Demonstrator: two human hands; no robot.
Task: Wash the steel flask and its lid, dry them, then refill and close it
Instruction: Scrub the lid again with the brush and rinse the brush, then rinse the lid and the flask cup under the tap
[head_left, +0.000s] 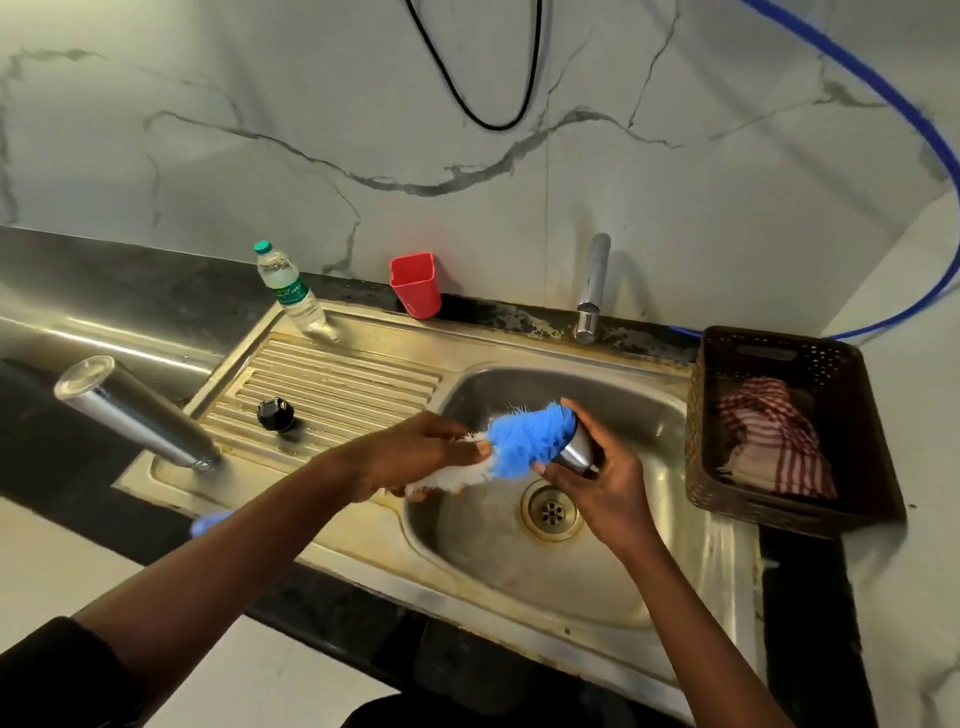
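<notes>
— So where did the flask (136, 413) lie?

— Mouth down on the drainboard (332, 387), well off to the left of both hands, its long axis tilted up and away to the left. The left hand (415, 454) was nearer it.

— And the hands?

— Both were busy over the sink (649, 415). The left gripped the brush (524, 441) by its white end; the right hand (605, 480) closed around a small steel cup (574, 452), blue bristles pushed into it.

— The lid (275, 414)?

— Alone on the drainboard, between flask and hands. I judged the cup's scrubbing unfinished.
</notes>
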